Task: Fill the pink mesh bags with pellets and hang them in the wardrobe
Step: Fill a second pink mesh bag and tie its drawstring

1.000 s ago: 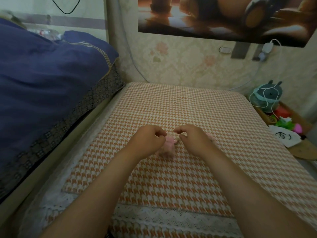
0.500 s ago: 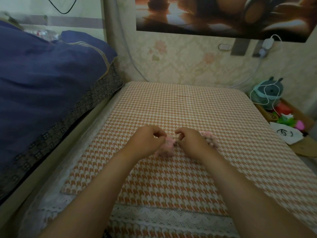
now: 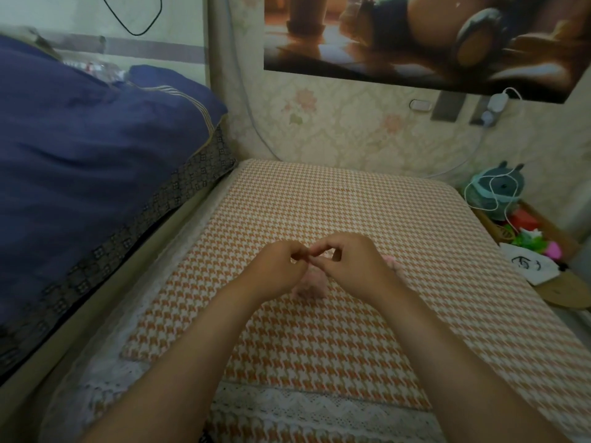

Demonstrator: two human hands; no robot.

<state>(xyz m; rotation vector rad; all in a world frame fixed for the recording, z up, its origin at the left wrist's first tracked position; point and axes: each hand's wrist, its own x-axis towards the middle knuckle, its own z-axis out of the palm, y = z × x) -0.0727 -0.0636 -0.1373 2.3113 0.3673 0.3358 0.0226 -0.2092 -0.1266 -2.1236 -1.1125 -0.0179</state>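
Note:
A small pink mesh bag (image 3: pixel 311 284) lies on the orange houndstooth mat (image 3: pixel 351 330), mostly hidden under my two hands. My left hand (image 3: pixel 278 271) and my right hand (image 3: pixel 347 266) meet above it, fingertips pinched together at the bag's top, where a thin drawstring seems held between them. A second pink bag (image 3: pixel 395 263) peeks out just right of my right hand. No pellets or wardrobe are visible.
A dark blue quilt (image 3: pixel 89 174) is piled on the bed at the left. Wallpapered wall and a poster (image 3: pixel 415 36) stand behind the mat. At the right, a wooden tray (image 3: pixel 550 251) holds a teal plush toy (image 3: pixel 499 190), white cable and colourful bits.
My hands have come closer together and lifted slightly, fingertips now touching over the bag. The second bag at the right stays partly covered.

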